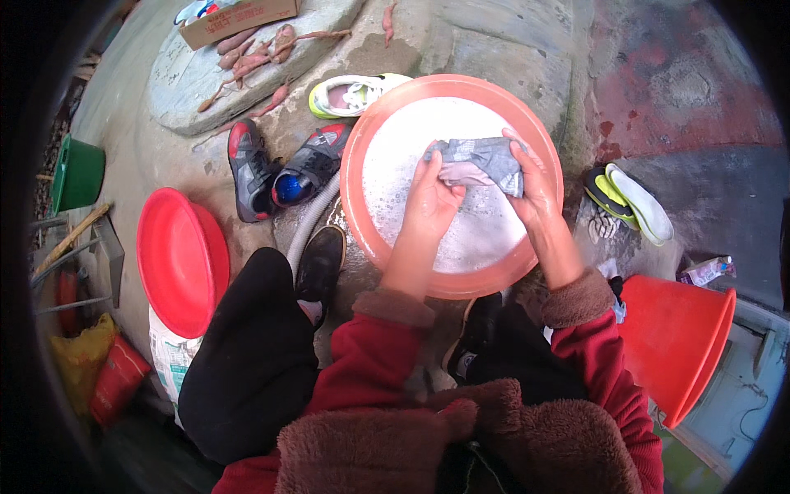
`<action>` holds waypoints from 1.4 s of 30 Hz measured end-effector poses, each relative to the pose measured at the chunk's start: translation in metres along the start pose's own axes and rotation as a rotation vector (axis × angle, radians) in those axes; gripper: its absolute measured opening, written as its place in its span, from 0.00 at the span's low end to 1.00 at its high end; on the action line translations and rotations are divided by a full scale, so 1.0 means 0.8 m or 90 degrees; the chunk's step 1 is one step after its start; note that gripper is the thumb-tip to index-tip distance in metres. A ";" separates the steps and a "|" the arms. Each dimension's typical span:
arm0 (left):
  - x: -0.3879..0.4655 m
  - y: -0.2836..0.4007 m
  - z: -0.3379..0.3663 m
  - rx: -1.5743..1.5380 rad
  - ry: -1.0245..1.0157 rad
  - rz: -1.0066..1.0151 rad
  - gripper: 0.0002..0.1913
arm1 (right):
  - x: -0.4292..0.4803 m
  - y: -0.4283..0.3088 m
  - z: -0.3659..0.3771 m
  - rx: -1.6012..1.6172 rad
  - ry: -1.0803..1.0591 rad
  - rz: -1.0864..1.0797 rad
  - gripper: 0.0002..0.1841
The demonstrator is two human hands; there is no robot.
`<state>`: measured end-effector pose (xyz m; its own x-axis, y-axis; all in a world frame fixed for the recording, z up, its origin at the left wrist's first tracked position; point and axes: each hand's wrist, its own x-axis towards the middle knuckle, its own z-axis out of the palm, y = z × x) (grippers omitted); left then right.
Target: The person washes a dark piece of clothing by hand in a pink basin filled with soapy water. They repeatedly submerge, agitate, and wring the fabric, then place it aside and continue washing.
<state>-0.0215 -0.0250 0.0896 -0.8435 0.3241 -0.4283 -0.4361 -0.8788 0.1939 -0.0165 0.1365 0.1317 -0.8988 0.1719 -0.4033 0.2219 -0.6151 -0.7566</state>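
Between my two hands I hold a wet grey and pink cloth [487,159], stretched sideways over a round orange plastic basin [450,287]. White suds [407,133] cover the water in the basin. My left hand [431,197] grips the cloth's left end, thumb on top. At the other end, my right hand [534,179] has its thumb on the near face and its fingers behind. What kind of garment the cloth is, I cannot tell.
Left of the basin are grey-red shoes [250,170], a grey hose [305,225] and a red basin [179,265]. A white-yellow sneaker [352,96] touches the far rim. Right are an insole [642,207], a purple packet [706,270] and a tipped orange bucket [673,339]. Sweet potatoes [250,62] lie on a stone slab [179,105].
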 end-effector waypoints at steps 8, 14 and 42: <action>0.012 -0.034 -0.025 0.023 0.044 -0.095 0.17 | -0.073 0.014 0.036 -0.552 -0.002 -0.234 0.11; -0.048 -0.077 0.006 0.131 0.002 -0.018 0.16 | -0.083 0.039 0.041 -0.696 0.167 -0.211 0.13; -0.051 -0.070 -0.069 0.149 -0.002 -0.224 0.18 | -0.083 0.070 0.029 -0.674 0.053 -0.226 0.16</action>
<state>0.0550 -0.0083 0.0475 -0.6307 0.5916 -0.5022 -0.7571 -0.6112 0.2307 0.0467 0.0728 0.1278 -0.9557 0.2831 -0.0805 0.2033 0.4369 -0.8762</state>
